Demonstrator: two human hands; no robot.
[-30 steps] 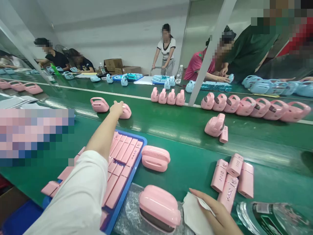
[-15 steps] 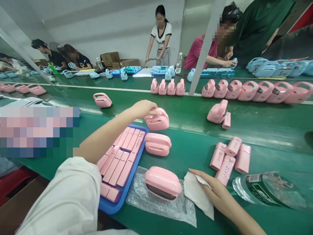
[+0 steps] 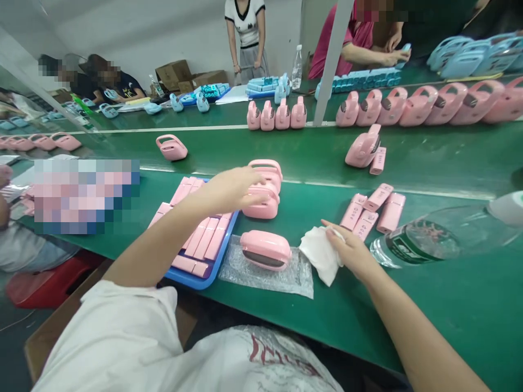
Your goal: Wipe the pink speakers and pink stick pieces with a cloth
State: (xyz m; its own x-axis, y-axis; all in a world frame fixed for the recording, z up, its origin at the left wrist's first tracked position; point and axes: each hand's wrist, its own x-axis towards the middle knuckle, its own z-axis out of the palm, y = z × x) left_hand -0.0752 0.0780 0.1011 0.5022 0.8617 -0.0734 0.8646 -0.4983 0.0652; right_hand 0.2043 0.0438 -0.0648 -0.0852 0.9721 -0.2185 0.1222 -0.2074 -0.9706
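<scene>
My left hand (image 3: 235, 188) reaches over a blue tray (image 3: 232, 231) of pink blocks (image 3: 198, 237), its fingers closed on the top of a pink handled device (image 3: 261, 207). Directly behind stands another pink device (image 3: 270, 167). Nearer to me, a third pink device (image 3: 266, 246) with a dark front strip lies on bubble wrap (image 3: 261, 283). My right hand (image 3: 353, 250) pinches a crumpled white cloth (image 3: 321, 251) at the right of the wrap.
Loose pink blocks (image 3: 391, 212) and a large clear bottle (image 3: 441, 234) lie to the right. A tilted pink device (image 3: 363, 147) and rows of pink devices (image 3: 417, 106) stand farther back. A metal post (image 3: 333, 65) rises there. People work across the table.
My left hand has shifted from the far pink device to the nearer one behind the wrap. The far device is released. My right hand still holds the cloth; the view has tilted downward.
</scene>
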